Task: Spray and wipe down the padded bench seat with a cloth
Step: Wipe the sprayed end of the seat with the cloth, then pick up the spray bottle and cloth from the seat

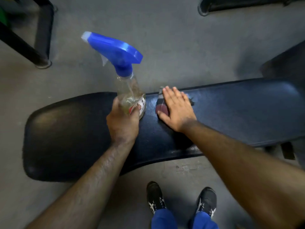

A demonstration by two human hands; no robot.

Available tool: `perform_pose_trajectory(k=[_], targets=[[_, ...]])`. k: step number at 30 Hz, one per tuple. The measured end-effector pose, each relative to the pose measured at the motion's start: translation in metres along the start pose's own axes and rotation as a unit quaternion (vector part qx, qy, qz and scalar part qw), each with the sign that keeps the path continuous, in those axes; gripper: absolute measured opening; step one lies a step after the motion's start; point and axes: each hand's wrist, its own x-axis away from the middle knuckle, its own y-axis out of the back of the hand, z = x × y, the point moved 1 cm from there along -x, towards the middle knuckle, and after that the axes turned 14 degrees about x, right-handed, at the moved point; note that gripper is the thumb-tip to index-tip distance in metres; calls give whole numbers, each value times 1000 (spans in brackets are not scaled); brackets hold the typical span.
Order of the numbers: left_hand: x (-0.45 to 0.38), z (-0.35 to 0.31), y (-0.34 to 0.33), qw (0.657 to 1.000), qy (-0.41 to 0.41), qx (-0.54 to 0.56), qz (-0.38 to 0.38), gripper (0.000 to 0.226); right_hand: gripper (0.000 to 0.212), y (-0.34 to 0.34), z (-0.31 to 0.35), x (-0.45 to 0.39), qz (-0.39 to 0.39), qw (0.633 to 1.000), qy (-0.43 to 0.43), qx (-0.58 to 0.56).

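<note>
Padded bench: left hand grips bottle, right hand presses cloth.

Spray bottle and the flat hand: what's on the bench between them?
Only bare seat padding separates the spray bottle from the right hand in the head view.

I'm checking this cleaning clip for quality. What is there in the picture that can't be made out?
- Cloth: mostly hidden under the flat right hand, head view; its size and fold unclear.
- Label on the spray bottle: covered by the left hand fingers, and too small to read.
- Bench seat: its right end is dark and blurred; the frame beneath is hidden by the pad.
- Wetness of the seat: glare, cannot tell.
</note>
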Motion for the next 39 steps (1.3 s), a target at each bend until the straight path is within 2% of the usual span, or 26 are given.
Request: perform_pose_trajectory(k=[1,2,5,6,7,8,9,10,11,12,14,15,16,17,18,19,20,22,25,30,32,34,35,36,39], targets=[[1,1,4,1000,9,-5,-11,38,86,1,11,-5,12,998,-54,-7],[2,3,6,1000,10,-10,-18,36,86,3,25,-4,19,998,-60,-19],[10,1,14,1000,-2,-1,-29,31,84,2,39,23,9,990,138,-12],[13,0,15,999,5,17,-30,30,83,0,24,31,5,986,169,-6],[16,-1,16,999,17,36,-28,30,83,-2,6,35,-3,990,140,-3],[20,-1,16,998,29,49,-24,29,83,-6,-9,38,-11,998,57,-3],[24,-2,15,997,37,57,-20,29,83,-8,-16,43,-8,999,-51,-6],[28,-2,14,997,42,63,-16,28,83,-12,-14,53,-2,992,-123,-12],[32,-3,12,997,43,69,-12,28,82,-16,-3,65,-2,992,-123,-15],[35,-4,11,996,41,76,-10,28,79,-19,10,79,-10,998,-61,-24],[44,-5,5,995,38,90,-6,28,76,-25,7,107,-18,993,118,-16],[49,-6,4,995,37,97,-5,28,77,-24,-7,113,-23,987,161,-4],[53,-6,2,994,36,104,-3,29,80,-26,-22,113,-35,989,144,6],[56,-5,0,993,36,111,3,28,85,-27,-33,110,-41,996,73,5],[59,-3,-1,993,37,114,10,27,90,-28,-36,111,-40,999,-35,-6],[62,-2,-1,993,35,113,16,27,94,-27,-29,114,-33,991,-124,-26],[64,-1,-2,993,34,108,19,26,98,-27,-13,118,-26,987,-154,-43],[70,-1,-3,994,40,100,21,25,101,-30,15,134,-22,995,-83,-53],[79,-3,0,993,51,102,37,28,93,-29,1,147,-1,998,60,-11],[92,-7,8,994,53,85,48,27,71,-8,-5,144,56,994,72,-61],[100,-13,12,993,60,89,50,28,60,9,-4,149,86,987,52,-127],[106,-22,16,992,69,92,55,29,47,26,-5,156,102,968,-30,-227],[110,-26,19,991,75,92,60,30,40,37,-5,162,99,945,-97,-296],[115,-31,20,991,75,90,66,30,32,47,-6,171,84,906,-168,-380],[137,-50,26,987,66,109,99,30,19,76,-6,213,32,732,-345,-586]])
